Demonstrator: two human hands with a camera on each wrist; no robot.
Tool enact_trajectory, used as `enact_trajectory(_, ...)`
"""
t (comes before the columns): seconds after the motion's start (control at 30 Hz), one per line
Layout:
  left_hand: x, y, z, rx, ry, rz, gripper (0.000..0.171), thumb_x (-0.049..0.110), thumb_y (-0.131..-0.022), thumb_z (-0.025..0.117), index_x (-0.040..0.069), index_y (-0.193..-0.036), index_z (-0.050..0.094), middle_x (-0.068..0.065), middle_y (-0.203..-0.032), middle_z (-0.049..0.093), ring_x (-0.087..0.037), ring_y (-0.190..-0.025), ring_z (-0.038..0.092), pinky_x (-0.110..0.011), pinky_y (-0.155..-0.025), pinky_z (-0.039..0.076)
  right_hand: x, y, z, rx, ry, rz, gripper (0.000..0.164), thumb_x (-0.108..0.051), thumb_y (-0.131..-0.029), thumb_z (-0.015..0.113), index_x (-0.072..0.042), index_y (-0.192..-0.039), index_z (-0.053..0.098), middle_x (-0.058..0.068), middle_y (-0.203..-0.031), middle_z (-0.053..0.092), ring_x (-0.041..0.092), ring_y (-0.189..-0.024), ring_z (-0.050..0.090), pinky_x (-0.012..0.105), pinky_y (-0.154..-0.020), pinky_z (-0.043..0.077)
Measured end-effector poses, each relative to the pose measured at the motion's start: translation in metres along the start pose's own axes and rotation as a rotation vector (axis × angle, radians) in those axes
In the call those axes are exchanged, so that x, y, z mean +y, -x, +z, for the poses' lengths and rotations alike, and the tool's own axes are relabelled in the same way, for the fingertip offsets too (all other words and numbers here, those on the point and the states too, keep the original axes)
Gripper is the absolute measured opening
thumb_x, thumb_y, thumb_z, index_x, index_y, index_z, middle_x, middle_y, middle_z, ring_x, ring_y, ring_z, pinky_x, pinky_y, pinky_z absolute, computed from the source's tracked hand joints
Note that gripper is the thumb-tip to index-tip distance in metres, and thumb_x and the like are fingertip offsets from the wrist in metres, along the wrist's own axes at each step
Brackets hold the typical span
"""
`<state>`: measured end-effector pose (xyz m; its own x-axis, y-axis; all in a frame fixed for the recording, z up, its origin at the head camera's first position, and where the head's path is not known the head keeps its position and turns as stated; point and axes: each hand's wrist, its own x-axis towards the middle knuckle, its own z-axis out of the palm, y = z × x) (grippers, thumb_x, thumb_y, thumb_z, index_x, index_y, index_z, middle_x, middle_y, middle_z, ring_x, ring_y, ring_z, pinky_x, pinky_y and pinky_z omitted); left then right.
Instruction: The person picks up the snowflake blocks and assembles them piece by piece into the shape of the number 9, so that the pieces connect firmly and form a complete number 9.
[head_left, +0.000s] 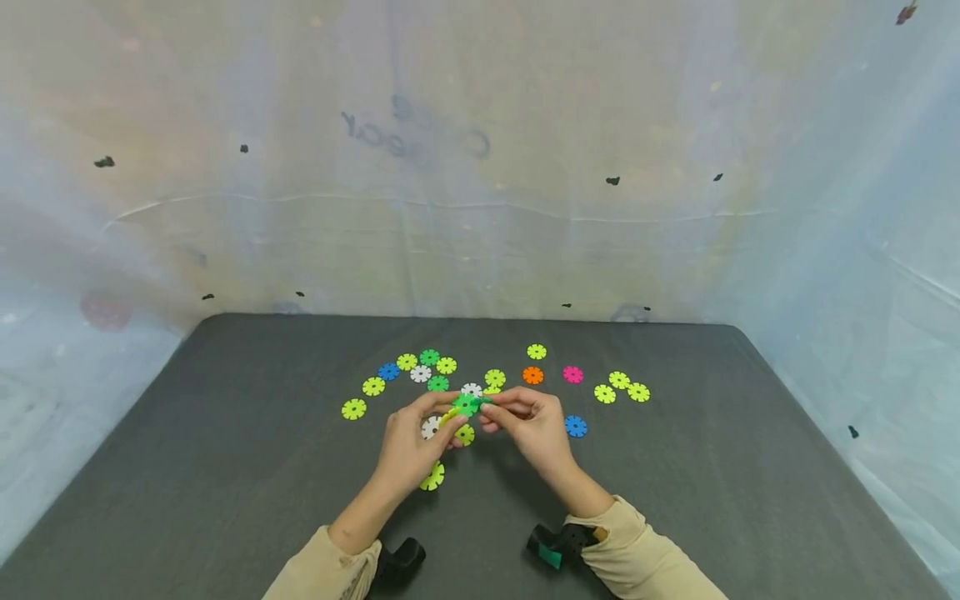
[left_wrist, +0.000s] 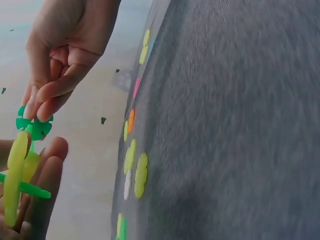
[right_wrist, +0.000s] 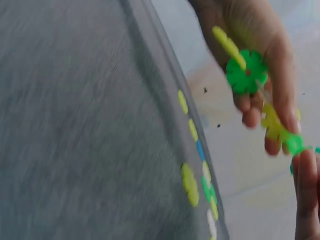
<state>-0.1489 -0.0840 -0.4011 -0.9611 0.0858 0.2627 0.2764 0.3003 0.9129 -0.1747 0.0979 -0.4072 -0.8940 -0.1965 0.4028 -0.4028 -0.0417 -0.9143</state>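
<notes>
As the bench (head_left: 262, 467) spreads beneath, my left hand (head_left: 408, 437) grips several already joined discs (right_wrist: 271, 122), and my right hand (head_left: 536, 429) pinches a green disc (left_wrist: 40, 130) at their end, fully slotted or not I cannot tell; many loose discs (head_left: 354, 409) lie unjoined.

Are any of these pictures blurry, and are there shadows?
Head view: fairly sharp, slots visible on the orange disc, soft shadow on the table beside the right hand; left wrist view: orange disc soft-edged; right wrist view: soft too, a blue disc smudged.

Smooth plastic discs (right_wrist: 241, 81), matt tablecloth (left_wrist: 235, 125)
</notes>
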Motion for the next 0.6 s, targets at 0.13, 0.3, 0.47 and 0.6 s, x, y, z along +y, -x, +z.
enact_trajectory(0.13, -0.002, -0.002, -0.002, -0.002, -0.112, 0.029, 0.033, 0.014, -0.086, 0.072, 0.011, -0.118, 0.065, -0.009, -0.097, 0.072, -0.021, -0.068, 0.071, -0.028, -0.062, 0.057, 0.006, -0.001, -0.007, -0.091, 0.015, 0.017, 0.015, 0.001, -0.087, 0.066, 0.012, -0.097, 0.066, 0.033, -0.087, 0.067, 0.019, -0.069, 0.071, 0.037, -0.061, 0.059)
enact_trajectory(0.3, -0.006, -0.005, -0.003, 0.039, -0.228, 0.075, 0.031, 0.017, -0.084, 0.075, 0.014, -0.114, 0.066, 0.001, -0.089, 0.073, -0.021, -0.092, 0.07, -0.044, -0.081, 0.053, 0.012, -0.003, -0.01, -0.134, 0.078, 0.123, 0.021, -0.004, -0.088, 0.068, 0.007, -0.106, 0.067, 0.029, -0.096, 0.069, 0.031, -0.079, 0.071, 0.04, -0.062, 0.058)
enact_trajectory(0.47, -0.007, -0.007, -0.006, 0.081, -0.24, 0.019, 0.032, 0.019, -0.084, 0.075, 0.013, -0.114, 0.065, -0.001, -0.089, 0.072, -0.024, -0.095, 0.068, -0.05, -0.087, 0.051, 0.015, -0.005, -0.008, -0.188, 0.131, 0.195, 0.028, -0.004, -0.088, 0.067, 0.007, -0.113, 0.064, 0.028, -0.104, 0.068, 0.04, -0.086, 0.068, 0.042, -0.066, 0.058)
enact_trajectory(0.6, -0.009, -0.006, -0.01, 0.085, -0.23, -0.049, 0.031, 0.019, -0.084, 0.075, 0.014, -0.113, 0.062, -0.002, -0.089, 0.071, -0.024, -0.089, 0.068, -0.045, -0.081, 0.055, 0.019, -0.007, -0.001, -0.241, 0.192, 0.283, 0.041, -0.008, -0.089, 0.067, 0.009, -0.124, 0.056, 0.028, -0.115, 0.064, 0.037, -0.088, 0.068, 0.039, -0.066, 0.058)
